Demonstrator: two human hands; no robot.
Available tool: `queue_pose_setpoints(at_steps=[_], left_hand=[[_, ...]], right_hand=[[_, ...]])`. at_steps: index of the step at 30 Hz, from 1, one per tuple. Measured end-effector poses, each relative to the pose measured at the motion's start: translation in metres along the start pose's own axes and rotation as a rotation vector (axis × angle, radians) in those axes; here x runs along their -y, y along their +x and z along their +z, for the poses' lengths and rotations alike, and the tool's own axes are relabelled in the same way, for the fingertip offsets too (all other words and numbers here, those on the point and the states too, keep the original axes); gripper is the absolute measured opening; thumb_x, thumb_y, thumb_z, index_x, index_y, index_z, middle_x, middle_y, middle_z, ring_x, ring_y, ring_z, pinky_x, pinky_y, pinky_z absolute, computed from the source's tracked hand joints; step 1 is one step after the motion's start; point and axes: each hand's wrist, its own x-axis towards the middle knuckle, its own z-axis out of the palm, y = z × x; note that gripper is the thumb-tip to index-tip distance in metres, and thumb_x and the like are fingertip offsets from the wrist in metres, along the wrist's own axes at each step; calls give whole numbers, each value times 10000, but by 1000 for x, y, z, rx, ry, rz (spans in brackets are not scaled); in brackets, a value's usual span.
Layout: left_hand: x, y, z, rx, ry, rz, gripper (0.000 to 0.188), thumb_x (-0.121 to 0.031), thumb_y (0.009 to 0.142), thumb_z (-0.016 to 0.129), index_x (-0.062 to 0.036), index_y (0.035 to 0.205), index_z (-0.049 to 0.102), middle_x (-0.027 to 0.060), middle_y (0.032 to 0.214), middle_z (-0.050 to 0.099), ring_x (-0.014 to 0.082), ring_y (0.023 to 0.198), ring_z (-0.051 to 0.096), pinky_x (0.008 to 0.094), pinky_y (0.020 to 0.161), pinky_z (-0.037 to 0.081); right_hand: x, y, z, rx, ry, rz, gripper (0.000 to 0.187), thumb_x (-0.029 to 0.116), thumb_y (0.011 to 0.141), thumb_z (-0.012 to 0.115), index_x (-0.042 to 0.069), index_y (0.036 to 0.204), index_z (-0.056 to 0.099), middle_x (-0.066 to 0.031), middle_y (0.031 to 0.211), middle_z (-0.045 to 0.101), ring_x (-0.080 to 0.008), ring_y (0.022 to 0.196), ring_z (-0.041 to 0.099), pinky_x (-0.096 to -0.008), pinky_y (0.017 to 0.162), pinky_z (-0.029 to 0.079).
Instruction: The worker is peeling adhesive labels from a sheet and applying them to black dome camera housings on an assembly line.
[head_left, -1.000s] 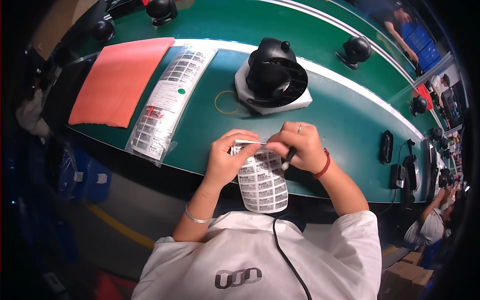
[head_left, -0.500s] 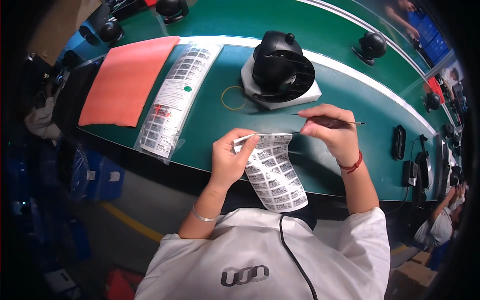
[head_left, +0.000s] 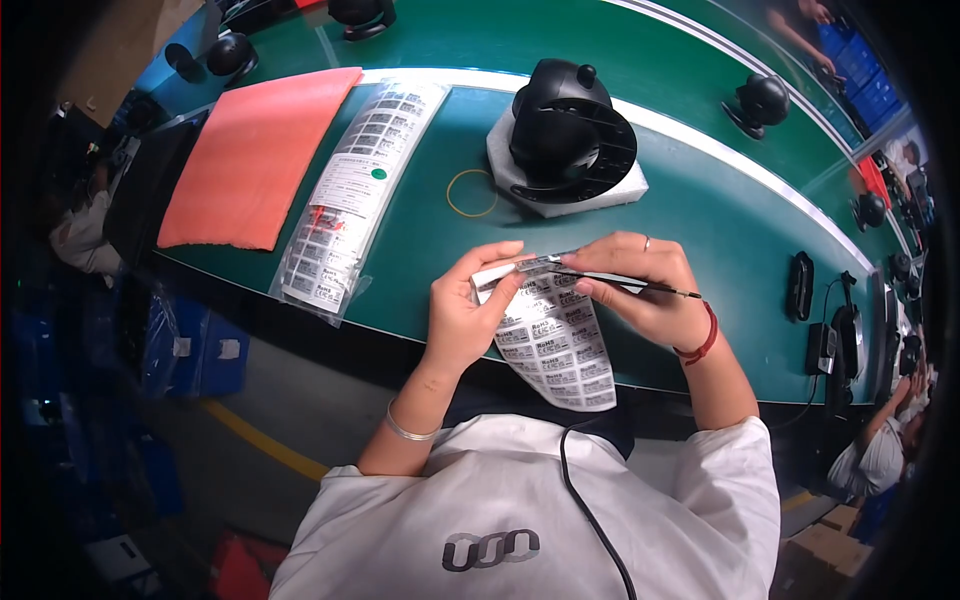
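Note:
A white sheet of grey printed labels (head_left: 558, 345) hangs from my left hand (head_left: 470, 305), whose thumb and fingers pinch its upper left corner. The sheet's top edge is bent over and its lower end curls toward my shirt. My right hand (head_left: 645, 285) holds slim dark tweezers (head_left: 655, 287), their tips over the top row of labels. Its fingertips are at the sheet's top right edge; whether they grip the sheet too is unclear. Beyond my hands, a black rounded device (head_left: 565, 135) sits on a white foam block (head_left: 505, 165).
A yellow rubber band (head_left: 472, 214) lies left of the foam. Farther left are a plastic-sleeved stack of label sheets (head_left: 350, 185) and a pink foam sheet (head_left: 262, 160). More black devices (head_left: 762, 100) stand on the green line behind. A black adapter (head_left: 820, 345) lies at right.
My right hand has moved left and down to the sheet's top edge, bringing the tweezers over the labels. The sheet's top now bends over. My left hand keeps its pinch.

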Motion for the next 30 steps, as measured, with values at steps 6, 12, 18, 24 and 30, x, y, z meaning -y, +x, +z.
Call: queue_pose_setpoints(at_steps=[6,12,18,24,30], left_hand=[[-1,2,2,80,-4,14,483,64,889,585,1,1347,446,187,1148,666,137,1033,621,253,851,503],[-2,1,1,78,6,10,528,69,879,583,-16,1372,414,195,1142,666,156,1040,629,262,862,500],[-6,2,1,98,29,-56,497,68,864,600,6,1331,444,221,1173,641,170,1024,636,279,880,510],[-5,2,0,104,33,-60,469,70,862,596,15,1308,462,214,1168,646,171,1016,639,281,877,514],[-4,2,0,111,50,-33,454,64,866,593,19,1299,465,213,1163,648,176,1018,640,285,875,516]], right_hand=[[10,0,-5,-3,-71,8,247,-85,756,693,-11,990,716,-127,904,713,-227,790,682,-299,693,535],[6,2,-19,-104,-470,-174,274,-120,712,689,14,949,715,-102,887,697,-231,795,686,-296,679,533],[-19,4,-5,-115,-588,-251,311,-82,692,713,39,979,707,-88,876,691,-223,801,686,-306,662,544],[-35,5,0,-135,-629,-290,462,-56,568,668,60,1015,698,-77,932,691,-239,808,679,-313,625,536],[-36,6,0,-132,-656,-264,311,-70,708,715,45,997,706,-82,879,690,-207,796,681,-293,668,544]])
